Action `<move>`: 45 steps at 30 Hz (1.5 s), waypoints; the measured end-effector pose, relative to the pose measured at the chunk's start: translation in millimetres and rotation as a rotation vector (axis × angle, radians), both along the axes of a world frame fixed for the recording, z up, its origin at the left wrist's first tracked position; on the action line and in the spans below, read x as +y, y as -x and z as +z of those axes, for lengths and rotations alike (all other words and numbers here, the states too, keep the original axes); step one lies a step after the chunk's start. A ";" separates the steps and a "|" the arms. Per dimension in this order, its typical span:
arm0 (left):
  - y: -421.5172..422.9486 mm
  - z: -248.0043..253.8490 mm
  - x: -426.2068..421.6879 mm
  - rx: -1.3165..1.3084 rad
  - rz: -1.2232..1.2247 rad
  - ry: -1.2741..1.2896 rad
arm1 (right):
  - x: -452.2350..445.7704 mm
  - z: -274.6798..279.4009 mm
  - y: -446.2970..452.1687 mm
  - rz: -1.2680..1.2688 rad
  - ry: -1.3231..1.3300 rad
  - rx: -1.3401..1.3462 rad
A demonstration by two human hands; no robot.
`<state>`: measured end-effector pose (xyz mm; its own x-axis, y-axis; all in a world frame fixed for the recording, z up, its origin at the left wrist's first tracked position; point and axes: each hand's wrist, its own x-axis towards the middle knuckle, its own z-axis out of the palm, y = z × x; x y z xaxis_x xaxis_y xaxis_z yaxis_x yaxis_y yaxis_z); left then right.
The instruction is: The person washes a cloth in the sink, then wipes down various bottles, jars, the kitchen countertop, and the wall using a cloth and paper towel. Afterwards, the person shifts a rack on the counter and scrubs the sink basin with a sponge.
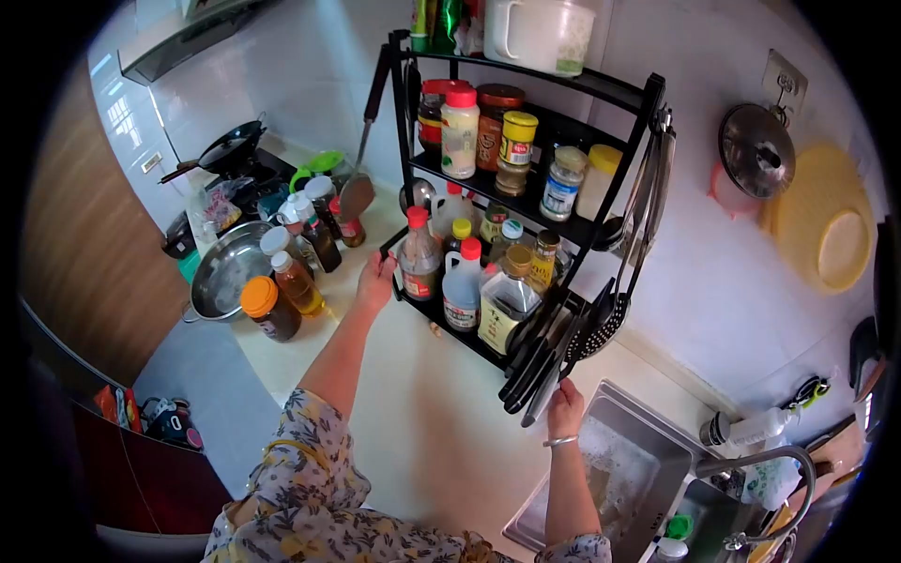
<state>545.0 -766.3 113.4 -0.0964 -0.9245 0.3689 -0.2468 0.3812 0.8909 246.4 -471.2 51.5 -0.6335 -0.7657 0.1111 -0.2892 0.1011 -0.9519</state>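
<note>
In a white-walled kitchen, a pale counter runs from a stainless-steel sink of sudsy water toward a stove. On it stands a black three-tier metal rack, placed between a person's two bare hands.

The left hand is closed on the rack's lower side frame, beside a red-capped sauce bottle. The right hand, a silver bracelet at its wrist, is curled at the opposite corner, against the cluster of dark-handled kitchen utensils; whether it grips one of them or the frame cannot be told.

All three tiers are stocked: a white lidless-looking plastic container up top, a white shaker with a red lid among the middle jars, bottles and jugs below. By that measure the loading looks well advanced. Off the rack, an orange-lidded dark jar and a clear bottle of amber liquid stand with others beside a round steel basin; whether they belong on it is unclear.
</note>
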 end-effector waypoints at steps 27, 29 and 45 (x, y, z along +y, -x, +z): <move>-25.2 24.4 40.1 -0.162 0.079 0.004 | 12.4 61.8 -22.0 0.009 0.014 -0.165; -22.7 23.5 37.8 -0.149 0.093 0.004 | 13.5 64.8 -24.2 0.014 0.017 -0.196; -50.4 -10.8 19.0 0.028 0.000 -0.205 | 27.6 67.9 -32.1 0.044 0.016 0.137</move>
